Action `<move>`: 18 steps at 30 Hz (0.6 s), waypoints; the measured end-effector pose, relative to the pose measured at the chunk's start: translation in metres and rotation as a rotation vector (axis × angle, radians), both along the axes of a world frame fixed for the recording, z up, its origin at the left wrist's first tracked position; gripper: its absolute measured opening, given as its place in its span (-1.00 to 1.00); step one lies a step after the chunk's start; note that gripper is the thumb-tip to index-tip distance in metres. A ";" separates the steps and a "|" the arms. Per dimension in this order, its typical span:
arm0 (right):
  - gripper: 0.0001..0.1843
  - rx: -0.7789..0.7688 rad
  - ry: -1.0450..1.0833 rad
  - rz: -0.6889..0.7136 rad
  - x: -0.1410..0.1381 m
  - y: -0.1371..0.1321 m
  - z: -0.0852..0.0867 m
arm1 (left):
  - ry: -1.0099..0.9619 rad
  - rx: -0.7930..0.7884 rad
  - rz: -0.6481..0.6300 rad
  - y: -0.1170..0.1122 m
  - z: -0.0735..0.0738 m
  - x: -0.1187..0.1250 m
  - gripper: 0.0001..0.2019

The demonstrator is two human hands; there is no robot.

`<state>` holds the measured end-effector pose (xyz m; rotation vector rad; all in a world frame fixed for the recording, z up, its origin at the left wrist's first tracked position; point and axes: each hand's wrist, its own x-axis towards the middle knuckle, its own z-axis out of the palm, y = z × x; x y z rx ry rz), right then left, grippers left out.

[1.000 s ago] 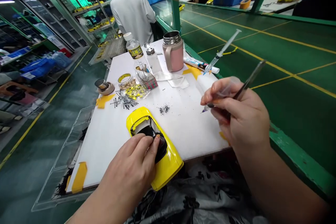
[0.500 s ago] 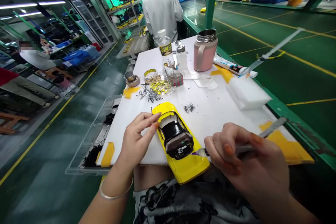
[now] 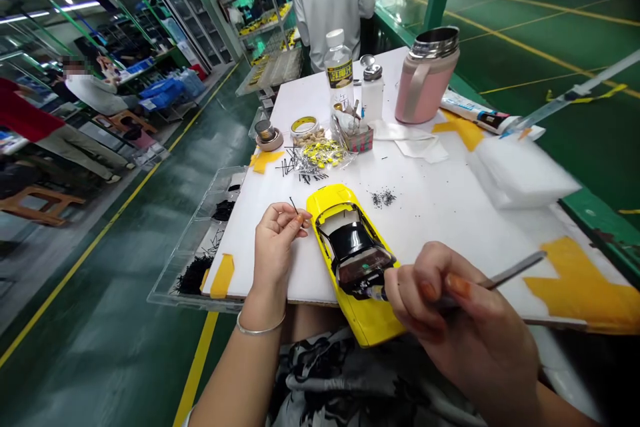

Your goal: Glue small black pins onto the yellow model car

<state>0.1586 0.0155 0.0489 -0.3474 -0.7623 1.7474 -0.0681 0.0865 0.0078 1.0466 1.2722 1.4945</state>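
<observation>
Going left to right, a clear acrylic tray [image 3: 173, 260] sits along the edge of the white bench [image 3: 425, 227], taped down with yellow tape and holding a clump of fine black pins [image 3: 194, 275]. Just right of that, the left hand [image 3: 275, 243] is up off the bench, thumb and forefinger pinched on a thin black pin [image 3: 293, 203], other fingers loosely curled.

The yellow model car [image 3: 325, 203] sits upright at the near edge of the bench, its end poking out past the edge toward the person's lap. A dark glossy insert [image 3: 357, 243] fills its open middle. The right hand [image 3: 450, 297] has its fingers wrapped around a syringe [image 3: 510, 270], tip down at the insert's near end. I can't tell if the tip is actually touching.

Tip-wise, pinching right near the end of the pin looks like the way to go, since something that thin would wobble if held further back. Keeping the syringe low and short-gripped like this also seems smart for control, and it should help keep stray glue off the yellow paint.

Further right, there's a white foam block [image 3: 520, 173] by the bench's far edge, and behind it a pink insulated mug [image 3: 427, 77].
</observation>
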 end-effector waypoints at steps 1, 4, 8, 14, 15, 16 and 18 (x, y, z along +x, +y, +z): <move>-0.71 -0.004 -0.006 -0.004 0.000 0.000 0.000 | -0.015 -0.002 0.004 0.000 0.001 0.000 -0.67; -0.70 -0.003 -0.012 -0.004 0.000 0.000 -0.002 | -0.044 0.000 0.022 0.000 0.002 0.000 -0.59; -0.70 0.003 -0.008 0.008 0.000 -0.001 -0.003 | -0.055 -0.004 0.030 -0.002 0.003 0.000 -0.60; -0.71 -0.002 -0.001 0.018 -0.002 -0.001 -0.004 | -0.039 -0.014 0.012 -0.004 0.003 0.000 -0.72; -0.71 -0.001 -0.001 0.018 -0.002 -0.001 -0.004 | -0.038 -0.013 0.010 -0.004 0.003 0.000 -0.73; -0.71 0.000 -0.002 0.016 -0.002 -0.001 -0.004 | -0.038 -0.012 0.010 -0.004 0.003 0.000 -0.73; -0.71 0.000 -0.002 0.015 -0.002 0.000 -0.005 | -0.038 -0.010 0.011 -0.004 0.004 0.000 -0.73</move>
